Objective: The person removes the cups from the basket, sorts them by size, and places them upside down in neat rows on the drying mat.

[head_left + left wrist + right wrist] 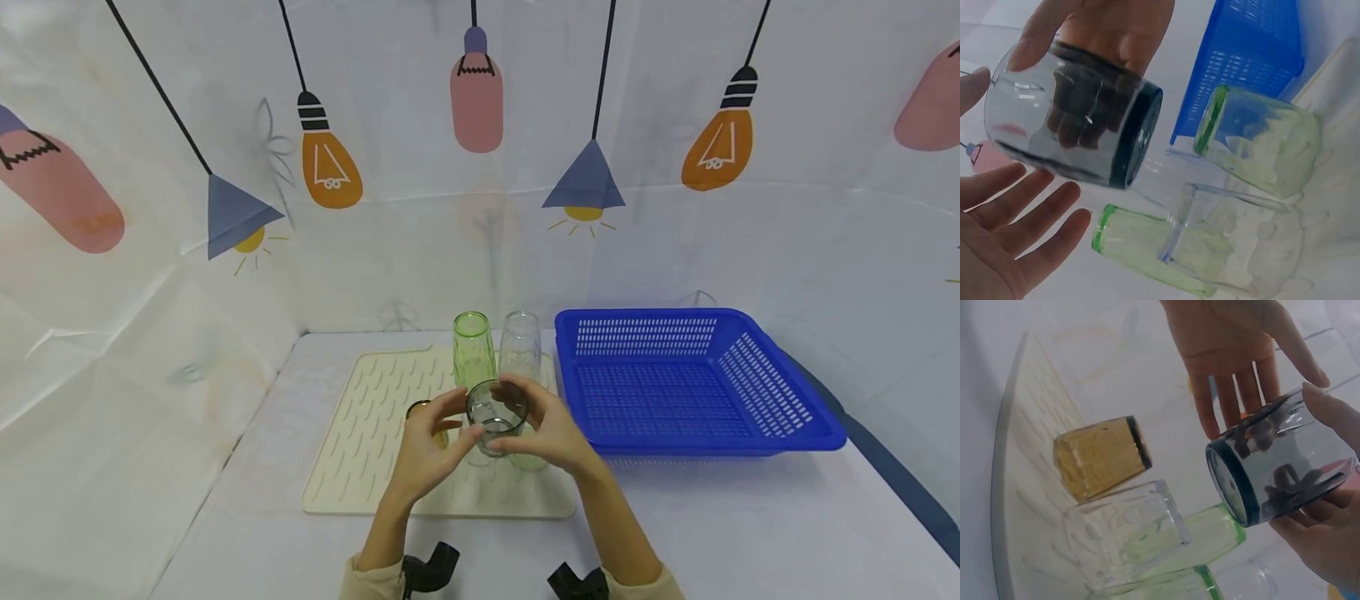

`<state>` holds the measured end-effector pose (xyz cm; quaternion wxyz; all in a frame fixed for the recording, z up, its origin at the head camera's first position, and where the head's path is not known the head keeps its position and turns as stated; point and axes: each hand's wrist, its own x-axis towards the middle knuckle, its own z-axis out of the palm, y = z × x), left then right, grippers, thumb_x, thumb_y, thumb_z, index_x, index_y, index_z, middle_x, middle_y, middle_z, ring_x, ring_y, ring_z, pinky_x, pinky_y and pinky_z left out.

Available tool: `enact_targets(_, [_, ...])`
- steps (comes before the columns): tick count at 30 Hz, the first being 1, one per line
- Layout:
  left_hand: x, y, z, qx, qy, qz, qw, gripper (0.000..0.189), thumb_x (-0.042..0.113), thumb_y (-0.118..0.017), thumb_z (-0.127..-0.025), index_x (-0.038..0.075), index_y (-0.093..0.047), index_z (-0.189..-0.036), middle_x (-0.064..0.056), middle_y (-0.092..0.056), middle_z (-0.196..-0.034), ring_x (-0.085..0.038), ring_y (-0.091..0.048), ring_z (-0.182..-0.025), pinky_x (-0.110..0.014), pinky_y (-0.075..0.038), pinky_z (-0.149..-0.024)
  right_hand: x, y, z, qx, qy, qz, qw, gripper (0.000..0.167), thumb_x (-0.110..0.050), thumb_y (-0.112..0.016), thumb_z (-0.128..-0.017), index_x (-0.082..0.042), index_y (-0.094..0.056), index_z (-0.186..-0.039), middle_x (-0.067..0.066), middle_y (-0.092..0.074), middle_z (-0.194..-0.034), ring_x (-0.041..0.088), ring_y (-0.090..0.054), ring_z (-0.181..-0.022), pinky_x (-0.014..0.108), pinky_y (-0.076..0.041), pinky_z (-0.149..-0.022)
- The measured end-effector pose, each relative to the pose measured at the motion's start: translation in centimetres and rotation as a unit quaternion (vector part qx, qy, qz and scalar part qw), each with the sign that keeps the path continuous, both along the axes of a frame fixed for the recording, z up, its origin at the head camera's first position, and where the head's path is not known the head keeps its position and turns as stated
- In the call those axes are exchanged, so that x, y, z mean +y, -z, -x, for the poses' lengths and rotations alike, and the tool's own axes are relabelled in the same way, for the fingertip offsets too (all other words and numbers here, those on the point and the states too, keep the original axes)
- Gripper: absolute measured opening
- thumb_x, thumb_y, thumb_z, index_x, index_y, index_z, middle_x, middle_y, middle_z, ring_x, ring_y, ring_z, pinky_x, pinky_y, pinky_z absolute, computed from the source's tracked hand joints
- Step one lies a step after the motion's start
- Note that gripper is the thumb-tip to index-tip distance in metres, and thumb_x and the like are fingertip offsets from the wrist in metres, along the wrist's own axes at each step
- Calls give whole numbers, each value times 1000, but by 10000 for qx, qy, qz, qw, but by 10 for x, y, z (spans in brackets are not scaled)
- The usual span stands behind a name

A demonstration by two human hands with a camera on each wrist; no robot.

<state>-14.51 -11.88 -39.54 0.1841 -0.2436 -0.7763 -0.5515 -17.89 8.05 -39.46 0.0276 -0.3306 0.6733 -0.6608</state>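
Note:
A grey-tinted drinking glass [495, 412] is held up above the drying mat [360, 454], mouth upward, its thick dark base toward the mat. My right hand [551, 429] grips its side, thumb pressed on the wall in the left wrist view. On the other side is my left hand [423, 454], fingers extended and spread beside the glass [1085, 119]; whether they touch it I cannot tell. Upside down on the mat stand a tall green glass [474, 350], a clear glass [520, 342] and an amber glass [1104, 456], the last partly hidden by my left hand in the head view.
A blue plastic basket [712, 448] with slotted walls stands right of the mat on the white table [247, 508]. Another green-tinted glass [1260, 144] is on the mat. Behind is a white sheet [420, 242] printed with lamps.

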Motion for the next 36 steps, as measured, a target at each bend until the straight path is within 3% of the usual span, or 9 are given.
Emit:
enact_targets(3, [4, -4, 0, -250, 24, 206, 9995, 60, 17, -75, -80, -9, -50, -128, -23, -60, -117, -34, -62, -102, -39, -57, -78, -2, 0, -2, 25, 101, -126, 9999, 75, -4, -80, -73, 9, -39, -135, 27, -51, -127, 40, -46, -123, 35, -38, -107])
enact_targets(6, [8, -8, -1, -716, -43, 412, 9966, 72, 27, -78, -77, -6, -46, -133, -20, -59, -120, -31, -60, -105, -36, -56, -81, -4, -1, -4, 93, 209, -250, 9994, 74, -3, -79, -74, 9, -39, -135, 27, -52, -127, 40, -46, -123, 35, -37, -107])
enact_targets(10, [12, -10, -3, -1031, -130, 524, 9932, 76, 28, -80, -74, -4, -45, -134, -17, -60, -118, -28, -60, -104, -35, -55, -82, -4, -2, -8, 248, 412, -447, 9978, 73, -1, -78, -73, 10, -39, -134, 26, -52, -128, 40, -46, -123, 42, -36, -107])
enact_targets(19, [17, -17, -6, -935, -483, 1001, 9894, 82, 37, -79, -73, -6, -45, -134, -18, -60, -118, -25, -60, -101, -29, -54, -73, -8, -4, -15, 529, 859, -814, 9916, 77, -1, -80, -70, 6, -40, -136, 24, -53, -130, 37, -48, -124, 46, -37, -105])
enact_targets(27, [25, -22, -8, -979, -1033, 1363, 9804, 84, 44, -77, -72, -7, -47, -132, -18, -62, -116, -31, -62, -101, -41, -55, -76, -16, -3, -18, 1012, 1358, -1156, 9788, 75, 0, -80, -67, 8, -44, -132, 21, -57, -125, 39, -55, -113, 52, -47, -93])
enact_targets(32, [28, -22, -8, -864, -1169, 1269, 9812, 81, 44, -77, -71, -6, -51, -128, -17, -64, -112, -30, -62, -98, -42, -55, -75, -18, -5, -22, 1291, 1702, -1422, 9665, 75, -3, -81, -65, 6, -47, -131, 19, -58, -124, 35, -57, -111, 50, -51, -88])
enact_targets(36, [26, -19, -8, -843, -1126, 883, 9861, 78, 41, -80, -69, -4, -53, -127, -16, -66, -110, -28, -63, -98, -38, -56, -73, -17, -5, -22, 1487, 1688, -1523, 9624, 75, -7, -81, -66, 5, -46, -132, 21, -56, -126, 35, -56, -113, 49, -52, -87])
